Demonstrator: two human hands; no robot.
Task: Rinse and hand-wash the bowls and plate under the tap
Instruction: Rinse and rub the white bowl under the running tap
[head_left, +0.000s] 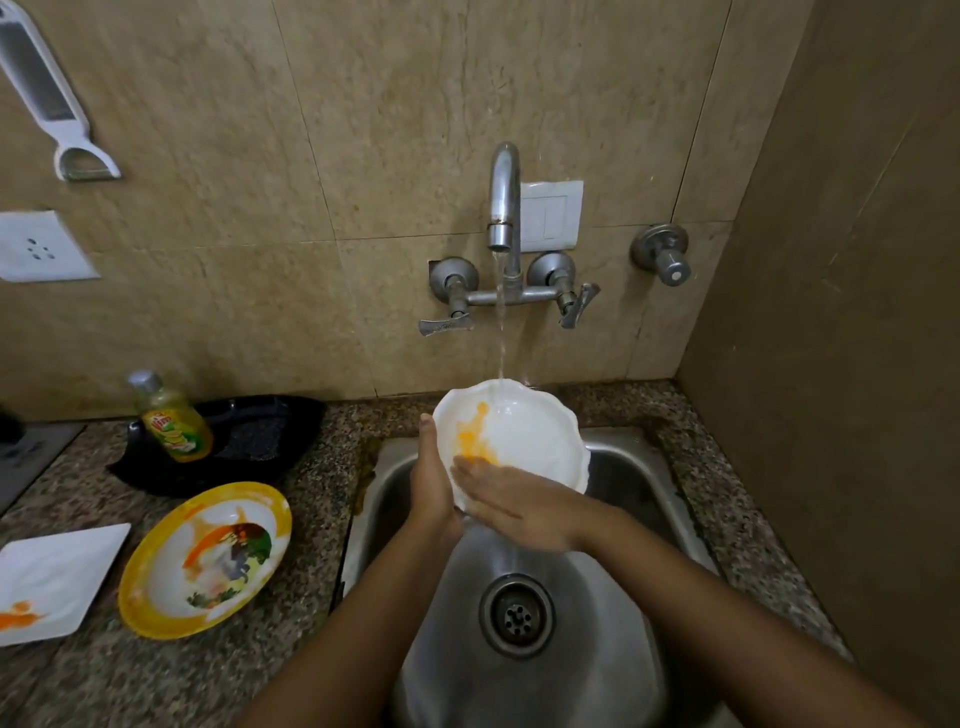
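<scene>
One white scalloped bowl (530, 431) under the steel tap (504, 208).
My left hand (431, 483) grips its rim; right hand (514, 501) presses flat inside.

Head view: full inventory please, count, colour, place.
tap: 1, steel, wall, running
sink: 1, steel, centre
scalloped bowl: 1, white, orange-stained, under tap stream
round bowl: 1, yellow-rimmed, counter left of sink
square plate: 1, white, orange-stained, counter far left
tray: 1, black, counter by wall
soap bottle: 1, yellow-green, on tray
valve: 1, steel, wall right of tap
grater: 1, white, wall top left
left hand: 1, holds scalloped bowl's left rim
right hand: 1, flat inside scalloped bowl
</scene>
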